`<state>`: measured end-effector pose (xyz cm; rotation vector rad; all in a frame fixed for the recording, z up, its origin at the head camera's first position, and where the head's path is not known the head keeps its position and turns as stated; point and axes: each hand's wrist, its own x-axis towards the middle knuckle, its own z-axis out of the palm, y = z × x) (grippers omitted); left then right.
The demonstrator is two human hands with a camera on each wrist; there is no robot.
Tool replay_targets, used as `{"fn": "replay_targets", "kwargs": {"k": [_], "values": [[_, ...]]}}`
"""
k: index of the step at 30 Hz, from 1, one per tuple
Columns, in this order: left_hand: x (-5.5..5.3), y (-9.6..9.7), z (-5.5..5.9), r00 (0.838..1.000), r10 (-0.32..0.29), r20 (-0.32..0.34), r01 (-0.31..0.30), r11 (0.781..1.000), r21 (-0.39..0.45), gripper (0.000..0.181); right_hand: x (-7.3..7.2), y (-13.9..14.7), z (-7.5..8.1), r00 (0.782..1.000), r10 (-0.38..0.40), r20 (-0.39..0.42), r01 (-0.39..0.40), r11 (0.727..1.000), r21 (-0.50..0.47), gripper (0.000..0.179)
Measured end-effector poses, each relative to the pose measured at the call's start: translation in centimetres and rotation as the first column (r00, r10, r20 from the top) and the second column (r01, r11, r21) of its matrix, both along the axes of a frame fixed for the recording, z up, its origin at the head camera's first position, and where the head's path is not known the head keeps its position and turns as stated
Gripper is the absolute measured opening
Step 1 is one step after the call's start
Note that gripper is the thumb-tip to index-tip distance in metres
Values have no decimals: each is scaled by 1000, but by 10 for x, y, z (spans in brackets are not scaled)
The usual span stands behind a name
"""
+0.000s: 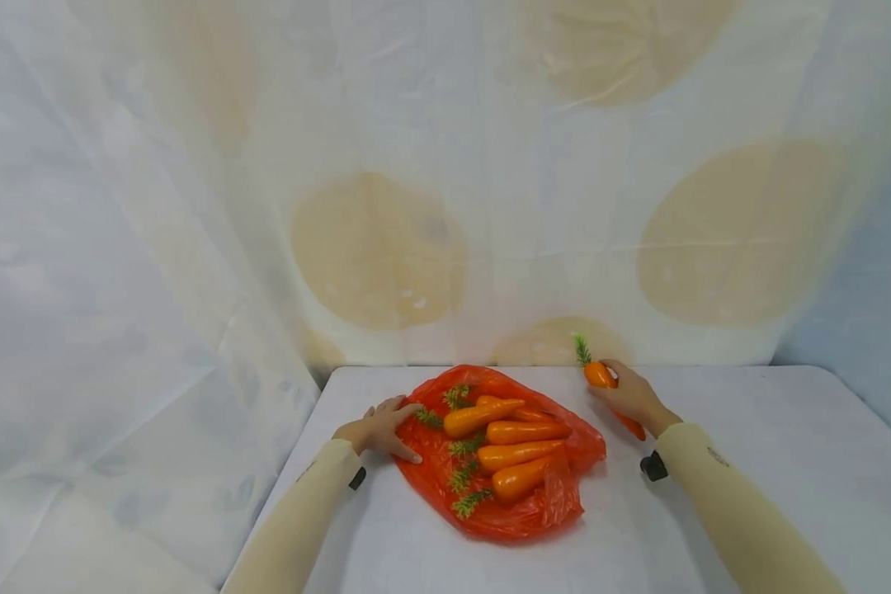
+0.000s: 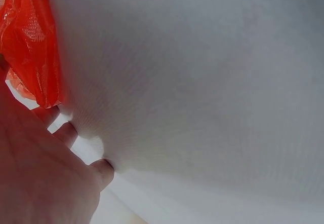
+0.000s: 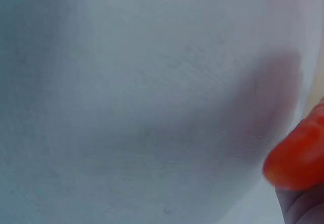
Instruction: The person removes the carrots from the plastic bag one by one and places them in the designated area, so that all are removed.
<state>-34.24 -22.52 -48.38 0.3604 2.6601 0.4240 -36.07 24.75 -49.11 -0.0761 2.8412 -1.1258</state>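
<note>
A red plastic bag (image 1: 434, 487) lies spread on the white table, with several orange carrots (image 1: 523, 454) on it, their green leafy tops pointing left. At the bag's left edge rests my left hand (image 1: 386, 429), fingers spread; in the left wrist view its fingertips touch the table beside the red plastic (image 2: 30, 41). To the right of the bag, my right hand (image 1: 634, 396) grips another carrot (image 1: 600, 374) around its body. That carrot's green top points up and away, and its tip shows below the palm. In the right wrist view the orange carrot end (image 3: 298, 158) appears over the table.
The white table (image 1: 757, 478) extends to the right of the bag and in front of it. Behind its far edge hangs a pale curtain (image 1: 549, 206) with tan spots, and more pale cloth (image 1: 119, 371) closes off the left side.
</note>
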Motion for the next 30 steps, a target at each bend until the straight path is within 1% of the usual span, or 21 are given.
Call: {"fn": "replay_targets", "kwargs": {"k": [4,6,12,16,23,25,30], "values": [[2,0,-2,1000,1,13,-1,1000,4,101,2,1,-7,999,3,41,-3,1000,15,75],[2,1,-2,1000,3,12,-3,1000,1,101,2,1,-8,999,0,49,-1,1000,19,76],[-4,-1,-3,1000,-2,-4,2,1000,-31,101,2,2,-6,998,-17,61,15,999,38,79],[-6,-2,-3,1000,0,-9,0,1000,-27,101,0,3,-5,996,-27,85,22,998,57,79],[-5,-3,-3,1000,-13,-1,13,999,-39,102,1,5,-5,993,-39,109,32,998,61,80],[-5,-2,-2,1000,-14,-8,13,999,-40,101,2,6,-5,993,-46,113,39,997,61,80],[-4,0,1,1000,-2,-17,1,999,-49,101,3,8,-4,992,-57,112,51,997,51,79]]}}
